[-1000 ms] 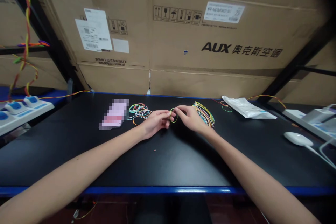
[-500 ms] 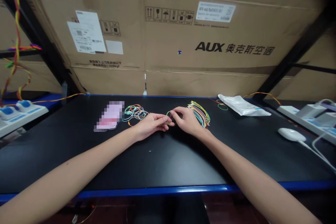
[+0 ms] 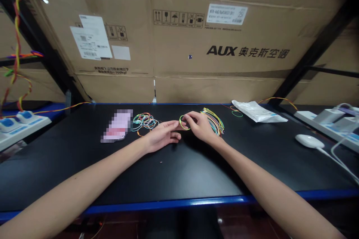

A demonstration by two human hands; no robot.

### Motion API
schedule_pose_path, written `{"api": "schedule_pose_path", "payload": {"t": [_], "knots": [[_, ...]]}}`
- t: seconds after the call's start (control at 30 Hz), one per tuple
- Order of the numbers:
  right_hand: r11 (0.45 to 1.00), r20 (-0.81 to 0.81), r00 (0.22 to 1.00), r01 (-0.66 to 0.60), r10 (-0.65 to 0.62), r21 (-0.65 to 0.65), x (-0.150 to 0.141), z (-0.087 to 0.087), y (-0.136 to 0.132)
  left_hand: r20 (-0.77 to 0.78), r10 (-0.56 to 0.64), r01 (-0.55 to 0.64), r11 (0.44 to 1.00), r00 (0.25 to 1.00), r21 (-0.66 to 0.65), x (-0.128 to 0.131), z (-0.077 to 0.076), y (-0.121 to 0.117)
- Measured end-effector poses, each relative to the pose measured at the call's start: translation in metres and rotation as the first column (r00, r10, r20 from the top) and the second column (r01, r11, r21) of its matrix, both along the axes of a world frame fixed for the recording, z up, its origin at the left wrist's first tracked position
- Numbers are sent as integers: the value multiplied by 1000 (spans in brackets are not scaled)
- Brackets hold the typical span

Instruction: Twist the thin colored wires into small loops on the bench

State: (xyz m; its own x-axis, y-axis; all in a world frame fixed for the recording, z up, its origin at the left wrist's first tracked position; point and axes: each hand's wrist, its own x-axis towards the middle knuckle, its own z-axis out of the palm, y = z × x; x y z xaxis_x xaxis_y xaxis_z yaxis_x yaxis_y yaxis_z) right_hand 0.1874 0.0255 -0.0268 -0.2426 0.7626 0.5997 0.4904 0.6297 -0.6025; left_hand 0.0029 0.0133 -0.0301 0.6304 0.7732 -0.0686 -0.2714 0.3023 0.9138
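Note:
Between my two hands is a small loop of yellow-green wire, held above the black tabletop. My left hand pinches the loop's left side between thumb and forefinger, its other fingers curled below. On the other side, the thumb and forefinger of my right hand close on the same wire. Just behind my right hand lies a fanned bundle of coloured wires, partly covered by it. A tangle of coiled wires in several colours rests beyond my left hand.
A blurred-out pink phone-like object lies left of the coils. At the back right are a white plastic bag and a green wire loop. A white mouse-shaped device with a cable sits right. Power strips stand at both sides; cardboard rises behind.
The yellow-green loop has shifted slightly right and now shows more fully. My left forefinger has stretched out toward the right hand. The view has tilted a little.

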Motion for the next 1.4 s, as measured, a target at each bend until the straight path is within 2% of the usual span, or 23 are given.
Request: {"api": "schedule_pose_path", "payload": {"t": [0.13,0.3,0.37,0.57,0.77,0.87,1.03,1.13,1.3,1.4], "knots": [[1000,-18,1000,-13,13,20,-2,-2,0,40,28,-28,1000,999,-13,1,0,-1],[996,0,999,-45,45,75,-4,-2,-3,52,-12,11,1000,999,16,1,-1,-3],[994,11,997,-71,71,80,-5,-3,-3,38,22,-24,999,999,44,2,-1,-3],[997,91,995,-34,27,76,-4,-4,-4,-70,134,-120,977,988,176,2,-2,-2],[993,122,991,49,-63,111,-4,5,-12,-236,242,-162,936,941,312,-1,-5,1],[994,131,990,48,-61,103,-3,7,-13,-234,237,-169,946,943,276,0,-5,1],[998,129,991,32,-38,46,1,4,-3,-71,130,-119,983,989,141,1,-2,1],[999,95,995,12,-16,42,2,1,0,-33,88,-84,991,996,108,0,-2,2],[996,51,998,-36,32,78,0,1,-1,-18,64,-62,994,998,91,-1,-3,4],[996,53,998,-34,29,83,0,0,-1,-13,88,-87,994,996,64,-1,-3,4]]}}
